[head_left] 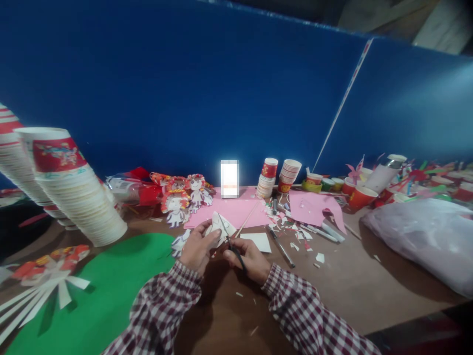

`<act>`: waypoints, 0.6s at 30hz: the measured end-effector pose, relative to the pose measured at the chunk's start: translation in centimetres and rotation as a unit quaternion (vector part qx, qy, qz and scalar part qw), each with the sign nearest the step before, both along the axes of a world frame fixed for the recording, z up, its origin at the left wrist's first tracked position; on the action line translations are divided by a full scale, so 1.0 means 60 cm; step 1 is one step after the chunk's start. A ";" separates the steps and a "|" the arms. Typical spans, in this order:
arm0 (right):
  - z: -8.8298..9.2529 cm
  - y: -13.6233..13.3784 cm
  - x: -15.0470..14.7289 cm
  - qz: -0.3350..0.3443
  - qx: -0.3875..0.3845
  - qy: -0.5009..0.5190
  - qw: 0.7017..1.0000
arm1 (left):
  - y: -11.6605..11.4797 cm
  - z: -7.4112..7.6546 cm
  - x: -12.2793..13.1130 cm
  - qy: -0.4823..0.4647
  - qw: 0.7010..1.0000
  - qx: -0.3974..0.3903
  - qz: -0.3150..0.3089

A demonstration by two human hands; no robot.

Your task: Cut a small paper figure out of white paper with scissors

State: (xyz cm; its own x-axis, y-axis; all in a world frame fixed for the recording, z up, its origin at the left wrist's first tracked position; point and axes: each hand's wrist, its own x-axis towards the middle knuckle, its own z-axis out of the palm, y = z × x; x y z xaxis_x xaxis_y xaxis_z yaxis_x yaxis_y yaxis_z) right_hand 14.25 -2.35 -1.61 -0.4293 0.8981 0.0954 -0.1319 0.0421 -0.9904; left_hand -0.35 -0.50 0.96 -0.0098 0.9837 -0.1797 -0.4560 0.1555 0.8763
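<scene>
Between thumb and fingers, my left hand point(198, 245) pinches a piece of white paper point(229, 227) with dark outlines drawn on it. My right hand point(251, 257) is closed round the dark handles of a pair of scissors point(239, 256), whose blades lie against the paper. A white paper sheet point(257, 242) rests on the table just beyond my right hand. Paper cut-out figures point(176, 209) with purple outlines and red-orange tops stand past my left hand. Pink paper point(211, 212) spreads behind the held piece.
Tall stacks of paper cups point(79, 197) lean at the left, beside green paper point(107, 291). Smaller cup stacks point(266, 180) stand near the blue wall point(177, 88). Scraps, a pen point(283, 248) and markers point(321, 232) lie to the right, near a plastic bag point(424, 236).
</scene>
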 end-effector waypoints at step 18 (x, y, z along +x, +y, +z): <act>-0.001 -0.001 0.002 0.009 -0.022 0.024 0.999 | 0.003 -0.010 -0.006 0.021 0.999 0.018 -0.044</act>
